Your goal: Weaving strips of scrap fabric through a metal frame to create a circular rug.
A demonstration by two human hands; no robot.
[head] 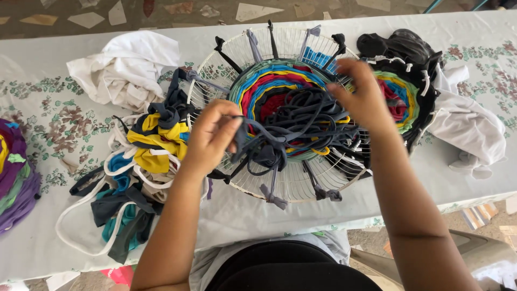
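Head view. Round white wire frame (293, 183) resting on floral-print tablecloth (48, 116), spokes wrapped with dark grey fabric strips; woven disc of concentric green, blue, red and yellow fabric bands (269, 81) filling the centre. Loose tangle of dark navy fabric strips (301, 121) piled on the disc. Left hand (211, 137) at the near-left rim, fingers pinched on a dark navy strip end. Right hand (362, 94) at the far-right side of the disc, fingers curled down onto the weave; whether gripping a strip or only pressing, cannot tell. Heap of yellow, teal, white and dark fabric loops (137, 172) just left of the frame. Crumpled white cloth (126, 67) at far left; second woven round with black edge (406, 94) partly behind the frame at right.

Recommended handling, by judgement: keep the pinched strip taut and flat, not twisted. Pass alternately over and under the spokes. Press each pass snug against the previous band with the right fingertips. Clear the loose tangle from the working spoke before pulling through. Avoid overtightening, likely to cup the disc.
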